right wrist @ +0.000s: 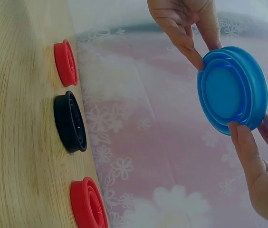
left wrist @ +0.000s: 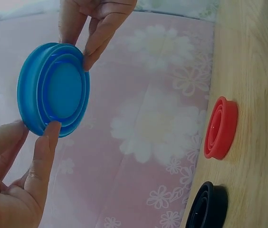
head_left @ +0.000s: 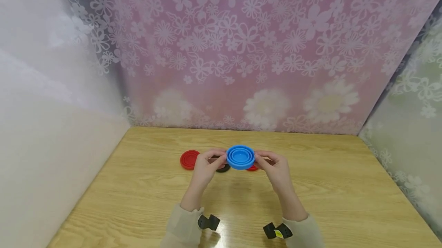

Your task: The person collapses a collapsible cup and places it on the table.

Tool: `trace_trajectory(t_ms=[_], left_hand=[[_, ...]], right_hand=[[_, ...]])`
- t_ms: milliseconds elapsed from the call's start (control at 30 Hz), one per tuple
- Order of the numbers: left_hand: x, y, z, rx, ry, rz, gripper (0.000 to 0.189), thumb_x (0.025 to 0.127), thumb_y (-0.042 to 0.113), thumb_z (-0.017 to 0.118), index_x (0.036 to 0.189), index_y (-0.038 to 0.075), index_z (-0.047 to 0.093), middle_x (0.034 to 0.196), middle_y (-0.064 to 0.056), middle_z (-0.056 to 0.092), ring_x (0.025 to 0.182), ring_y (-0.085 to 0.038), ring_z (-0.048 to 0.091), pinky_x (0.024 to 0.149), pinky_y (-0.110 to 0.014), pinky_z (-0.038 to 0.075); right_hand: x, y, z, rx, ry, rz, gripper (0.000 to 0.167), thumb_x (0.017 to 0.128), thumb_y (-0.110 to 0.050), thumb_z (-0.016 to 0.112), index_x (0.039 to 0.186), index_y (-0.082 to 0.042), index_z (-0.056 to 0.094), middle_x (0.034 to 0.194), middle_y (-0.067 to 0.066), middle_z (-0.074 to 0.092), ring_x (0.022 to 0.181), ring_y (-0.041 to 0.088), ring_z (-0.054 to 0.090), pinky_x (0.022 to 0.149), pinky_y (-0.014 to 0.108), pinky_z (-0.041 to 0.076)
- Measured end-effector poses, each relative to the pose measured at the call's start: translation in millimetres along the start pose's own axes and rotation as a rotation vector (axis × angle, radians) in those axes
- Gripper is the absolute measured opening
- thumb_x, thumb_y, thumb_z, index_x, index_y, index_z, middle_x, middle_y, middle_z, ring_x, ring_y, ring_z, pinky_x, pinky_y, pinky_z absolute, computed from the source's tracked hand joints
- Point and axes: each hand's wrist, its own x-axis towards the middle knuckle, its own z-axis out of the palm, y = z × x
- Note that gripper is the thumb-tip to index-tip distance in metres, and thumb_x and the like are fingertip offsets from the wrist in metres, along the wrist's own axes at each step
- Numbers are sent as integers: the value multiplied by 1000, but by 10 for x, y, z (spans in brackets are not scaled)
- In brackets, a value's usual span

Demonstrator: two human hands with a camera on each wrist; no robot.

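Observation:
A blue collapsible cup (head_left: 241, 157), folded flat into concentric rings, is held up above the table between both hands. My left hand (head_left: 205, 168) pinches its left rim, thumb against the near face. On the opposite rim, the thumb and fingers of my right hand (head_left: 277, 169) pinch the cup. In the left wrist view the blue cup (left wrist: 62, 90) is tilted, its ringed side showing. The right wrist view shows the same side of the blue cup (right wrist: 224, 92), with nothing inside the rings.
On the wooden table (head_left: 155, 198) behind the hands lie a red flattened cup (head_left: 189, 160), a black one (right wrist: 69, 121) and another red one (right wrist: 89, 204), in a row. Flower-patterned cloth (head_left: 241, 48) walls the back, with pale panels at both sides.

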Motion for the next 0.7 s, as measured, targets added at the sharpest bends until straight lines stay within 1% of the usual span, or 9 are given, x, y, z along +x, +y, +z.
trace_trajectory(t_ms=[67,133,300,467,600,700], left_hand=[[1,-4,-1,-2,6,4,15,83,0,59,91,-12,61,105,-22,57,80,-25,62,68,-29,51],[3,-5,-3,-8,7,9,15,82,-1,59,92,-12,61,104,-22,58,81,-24,61,68,-28,51],[-3,-1,-14,-14,-6,25,21,81,-4,59,100,-12,58,102,-22,58,84,-28,60,69,-27,51],[-25,-6,-25,-5,-32,48,25,81,-6,58,104,-13,57,102,-25,57,86,-29,60,73,-27,50],[-22,-19,-18,5,-47,42,26,81,-5,58,106,-13,57,103,-25,58,88,-27,60,75,-28,49],[-4,-28,4,31,-52,35,26,82,-4,59,106,-12,57,103,-24,59,89,-28,60,76,-29,49]], right_hand=[[-6,1,3,-13,-4,-18,21,82,1,60,96,16,59,102,26,57,76,14,63,68,29,51],[-9,1,6,-22,-4,-31,21,81,2,60,97,15,59,103,27,56,76,13,63,68,28,51],[-5,14,-2,-42,-17,-42,25,81,1,61,103,13,58,102,27,56,77,11,63,67,26,51],[-14,30,-7,-33,-31,-28,26,81,3,60,105,13,56,104,26,55,80,11,62,70,28,51],[-15,11,-10,-44,-14,-1,27,81,3,59,105,14,56,101,22,58,80,9,61,71,25,50],[7,-17,-26,-50,-3,0,27,81,3,59,106,14,56,100,20,59,80,8,60,71,23,50]])
